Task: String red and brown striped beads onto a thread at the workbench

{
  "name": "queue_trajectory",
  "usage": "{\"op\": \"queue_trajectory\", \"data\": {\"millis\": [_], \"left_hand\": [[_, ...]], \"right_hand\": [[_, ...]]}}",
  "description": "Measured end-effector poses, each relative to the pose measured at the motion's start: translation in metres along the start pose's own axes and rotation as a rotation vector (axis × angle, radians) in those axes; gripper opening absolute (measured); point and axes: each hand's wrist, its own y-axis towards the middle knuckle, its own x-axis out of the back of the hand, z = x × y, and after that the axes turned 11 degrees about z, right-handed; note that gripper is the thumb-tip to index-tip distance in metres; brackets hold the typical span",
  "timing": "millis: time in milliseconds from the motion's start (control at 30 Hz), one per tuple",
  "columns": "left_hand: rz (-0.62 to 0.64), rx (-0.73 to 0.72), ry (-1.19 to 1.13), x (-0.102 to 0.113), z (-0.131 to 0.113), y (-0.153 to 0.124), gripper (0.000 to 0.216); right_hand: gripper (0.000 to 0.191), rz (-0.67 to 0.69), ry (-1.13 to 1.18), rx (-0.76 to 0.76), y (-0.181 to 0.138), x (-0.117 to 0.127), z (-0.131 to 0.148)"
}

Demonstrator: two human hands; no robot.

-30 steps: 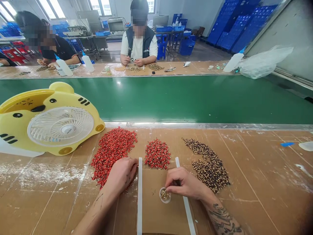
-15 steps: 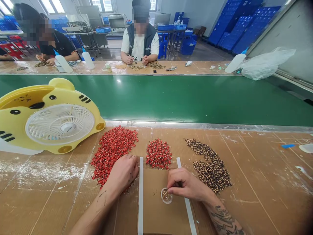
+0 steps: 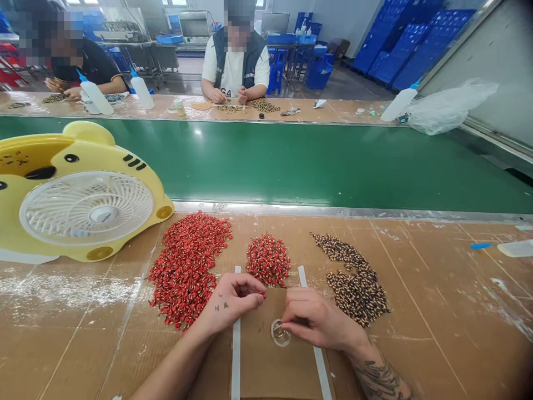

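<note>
My left hand (image 3: pixel 233 303) pinches a small red piece (image 3: pixel 264 295) between thumb and forefinger, above the cardboard mat (image 3: pixel 277 369). In my right hand (image 3: pixel 318 316) is a thin wooden stick (image 3: pixel 278 329), its tip inside a small clear cup (image 3: pixel 281 340) on the mat; the fingers hide its other end. Behind the mat lies a small heap of red pieces with pale tips (image 3: pixel 267 258). A larger red heap (image 3: pixel 187 266) spreads left of it, beyond my left hand. Dark-and-gold pieces (image 3: pixel 362 289) lie in a curved heap beyond my right hand.
Two white strips (image 3: pixel 236 355) flank the mat. A yellow animal-faced fan (image 3: pixel 95 200) stands at the left. Past a metal edge runs a green conveyor belt (image 3: pixel 266 161). Across it, two people (image 3: pixel 235 61) sit working, near white bottles (image 3: pixel 142 91) and a plastic bag (image 3: pixel 449 111).
My left hand has moved right from the large red heap to above the mat, with a red piece in its fingertips. The right hand keeps the stick in the cup. The view shifts slightly.
</note>
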Motion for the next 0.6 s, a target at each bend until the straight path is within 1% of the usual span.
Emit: {"op": "queue_trajectory", "data": {"millis": [67,167,267,367,433,467,600], "left_hand": [[-0.011,0.019,-0.115,-0.004,0.009,0.001,0.011],[-0.028,0.018,-0.222,-0.009,0.02,0.001,0.011],[-0.035,0.014,-0.267,-0.013,0.026,0.002,0.011],[-0.018,0.016,-0.29,-0.017,0.025,0.005,0.012],[-0.012,0.016,-0.299,-0.018,0.024,0.006,0.012],[-0.012,0.019,-0.299,-0.018,0.023,0.006,0.012],[-0.001,0.031,-0.288,-0.018,0.022,0.006,0.012]], "right_hand": [[0.029,0.032,0.018,0.003,0.0,-0.001,0.001],[0.029,0.032,0.018,-0.015,0.0,-0.003,0.001],[0.027,0.038,0.034,-0.028,-0.002,-0.002,0.001],[0.025,0.044,0.1,-0.028,-0.006,0.003,0.002],[0.024,-0.024,0.159,-0.023,-0.01,0.007,0.002],[0.024,-0.086,0.195,-0.018,-0.012,0.008,0.002],[0.021,-0.396,0.323,-0.017,-0.016,0.008,0.001]]}}
